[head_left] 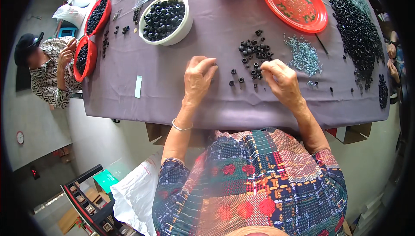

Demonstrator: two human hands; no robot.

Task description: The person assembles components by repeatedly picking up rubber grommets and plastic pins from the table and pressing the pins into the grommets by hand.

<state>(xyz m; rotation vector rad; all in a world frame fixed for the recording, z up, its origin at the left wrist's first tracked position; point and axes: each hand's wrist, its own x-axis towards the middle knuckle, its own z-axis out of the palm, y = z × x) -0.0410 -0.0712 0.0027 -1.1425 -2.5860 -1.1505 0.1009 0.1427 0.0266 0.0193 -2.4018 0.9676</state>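
Observation:
My left hand (pixel 199 77) hovers over the purple-grey tablecloth (pixel 173 82), thumb and fingers pinched together; whatever is between them is too small to make out. Beside a loose group of small black ring-like parts (pixel 255 51), my right hand (pixel 282 79) is also closed in a pinch. Its fingertips are at the edge of that group and hide what they may hold. A few black parts (pixel 241 80) lie scattered between my two hands. Just right of the group spreads a patch of small clear bluish pieces (pixel 302 54), near my right hand.
A white tub (pixel 189 27) of black parts stands at left, with red bowls (pixel 91 68) beyond. A red plate (pixel 322 19) and a black pile (pixel 356 37) occupy the far right. A pale strip (pixel 138 86) lies left. Another person (pixel 52 69) sits at the left edge.

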